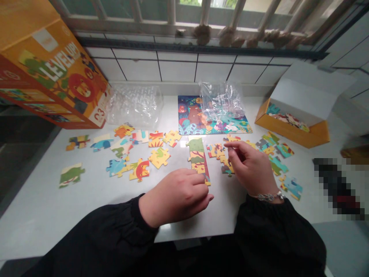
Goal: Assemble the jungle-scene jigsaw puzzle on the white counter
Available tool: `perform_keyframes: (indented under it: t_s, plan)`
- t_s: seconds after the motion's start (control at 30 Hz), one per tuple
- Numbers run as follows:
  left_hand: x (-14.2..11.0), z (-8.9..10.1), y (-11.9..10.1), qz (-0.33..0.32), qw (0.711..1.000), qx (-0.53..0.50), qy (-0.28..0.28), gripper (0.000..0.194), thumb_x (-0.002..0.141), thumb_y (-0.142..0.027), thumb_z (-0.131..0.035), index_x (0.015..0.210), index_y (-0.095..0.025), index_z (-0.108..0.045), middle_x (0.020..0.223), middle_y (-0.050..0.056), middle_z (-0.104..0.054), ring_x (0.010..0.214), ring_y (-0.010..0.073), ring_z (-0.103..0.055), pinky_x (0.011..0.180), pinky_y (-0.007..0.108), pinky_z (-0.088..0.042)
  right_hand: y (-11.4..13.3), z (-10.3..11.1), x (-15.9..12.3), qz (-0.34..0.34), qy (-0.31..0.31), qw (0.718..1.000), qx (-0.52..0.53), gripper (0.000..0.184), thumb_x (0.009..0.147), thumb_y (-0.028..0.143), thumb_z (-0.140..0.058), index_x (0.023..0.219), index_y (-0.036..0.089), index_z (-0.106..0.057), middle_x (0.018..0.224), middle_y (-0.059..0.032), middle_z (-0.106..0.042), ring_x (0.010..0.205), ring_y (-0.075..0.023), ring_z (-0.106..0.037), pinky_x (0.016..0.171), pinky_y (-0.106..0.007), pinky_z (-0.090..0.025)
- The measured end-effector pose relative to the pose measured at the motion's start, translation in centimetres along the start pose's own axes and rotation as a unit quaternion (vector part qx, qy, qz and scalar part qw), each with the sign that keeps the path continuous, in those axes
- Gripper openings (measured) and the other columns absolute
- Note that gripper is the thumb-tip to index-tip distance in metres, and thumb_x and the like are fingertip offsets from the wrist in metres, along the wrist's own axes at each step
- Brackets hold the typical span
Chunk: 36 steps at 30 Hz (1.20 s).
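Colourful puzzle pieces lie scattered on a white counter (34,215). A joined column of pieces (196,156) stands in the middle. My left hand (175,196) rests with curled fingers at the column's lower end, touching its bottom piece. My right hand (250,167) is just right of the column, its fingers pinched over a yellow and orange puzzle piece (217,151). More loose pieces (138,169) lie to the left and several loose pieces (278,165) lie to the right. Both arms wear black sleeves, and a bracelet is on the right wrist.
An orange puzzle box (54,73) stands at the back left. Crumpled clear plastic bag (135,104) lies behind the pieces, and a second bag (220,100) lies on a finished puzzle picture (190,115). An open orange tray with pieces (291,127) sits at the right. A tiled wall and barred window are behind.
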<state>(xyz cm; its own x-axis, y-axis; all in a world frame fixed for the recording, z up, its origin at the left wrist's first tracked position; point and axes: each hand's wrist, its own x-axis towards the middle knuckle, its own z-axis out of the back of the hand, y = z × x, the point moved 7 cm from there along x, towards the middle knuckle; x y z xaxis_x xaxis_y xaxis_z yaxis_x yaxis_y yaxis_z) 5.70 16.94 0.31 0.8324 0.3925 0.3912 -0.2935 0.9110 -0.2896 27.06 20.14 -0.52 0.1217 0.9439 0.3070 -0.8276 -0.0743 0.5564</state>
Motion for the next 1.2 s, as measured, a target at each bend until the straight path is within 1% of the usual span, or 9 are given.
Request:
perform_keyframes:
  t_s: [0.23, 0.4, 0.7, 0.93, 1.07, 1.2]
  plan:
    - [-0.03, -0.04, 0.37, 0.012, 1.0, -0.014, 0.001, 0.033, 0.112, -0.031, -0.058, 0.08, -0.02, -0.059, 0.081, 0.0, -0.055, 0.071, 0.0176, -0.05, 0.067, 0.039, -0.043, -0.14, 0.19, 0.0, -0.014, -0.002, 1.0, 0.007, 0.029, 0.104, 0.035, -0.061, 0.118, 0.024, -0.084, 0.074, 0.0004, -0.074, 0.062, -0.017, -0.065, 0.065, -0.031, -0.044]
    - [-0.02, -0.04, 0.55, 0.016, 1.0, -0.021, 0.001, 0.033, 0.112, -0.03, -0.058, 0.08, -0.019, -0.059, 0.081, 0.0, -0.055, 0.071, 0.0171, -0.051, 0.067, 0.039, -0.042, -0.17, 0.5, -0.05, -0.014, -0.013, 1.0, 0.015, 0.03, 0.105, 0.038, -0.061, 0.116, 0.023, -0.084, 0.071, 0.0005, -0.072, 0.059, -0.016, -0.062, 0.063, -0.031, -0.042]
    - [-0.06, -0.17, 0.62, 0.017, 1.0, -0.021, 0.008, 0.034, 0.111, -0.031, -0.059, 0.08, -0.019, -0.059, 0.08, 0.0, -0.055, 0.071, 0.0172, -0.052, 0.066, 0.039, -0.043, -0.2, 0.78, 0.04, -0.022, -0.029, 0.999, 0.01, 0.03, 0.103, 0.037, -0.062, 0.115, 0.022, -0.084, 0.067, 0.0015, -0.069, 0.056, -0.0149, -0.059, 0.06, -0.03, -0.04]
    - [-0.09, -0.23, 0.53, 0.014, 1.0, -0.026, 0.012, 0.034, 0.112, -0.031, -0.057, 0.08, -0.02, -0.059, 0.081, 0.0, -0.055, 0.071, 0.0172, -0.05, 0.067, 0.039, -0.043, -0.26, 0.84, 0.01, -0.029, -0.03, 0.999, 0.01, 0.031, 0.103, 0.038, -0.061, 0.115, 0.022, -0.084, 0.067, 0.0011, -0.069, 0.058, -0.0156, -0.061, 0.062, -0.03, -0.041]
    - [-0.13, -0.34, 0.56, 0.013, 0.999, -0.032, 0.014, 0.034, 0.112, -0.032, -0.058, 0.08, -0.02, -0.058, 0.081, 0.0, -0.056, 0.071, 0.0171, -0.051, 0.067, 0.039, -0.042, -0.48, 0.81, -0.02, -0.028, -0.03, 0.999, 0.011, 0.03, 0.103, 0.037, -0.061, 0.116, 0.023, -0.084, 0.068, 0.0014, -0.069, 0.058, -0.0157, -0.061, 0.063, -0.03, -0.042]
    - [0.01, -0.24, 0.77, 0.017, 0.999, -0.024, 0.013, 0.036, 0.113, -0.03, -0.057, 0.078, -0.02, -0.058, 0.079, 0.0, -0.055, 0.07, 0.0169, -0.051, 0.066, 0.038, -0.04, -0.61, 0.88, 0.01, -0.026, -0.037, 0.999, 0.015, 0.03, 0.102, 0.036, -0.061, 0.115, 0.022, -0.084, 0.065, 0.0022, -0.066, 0.056, -0.0157, -0.059, 0.061, -0.03, -0.041]
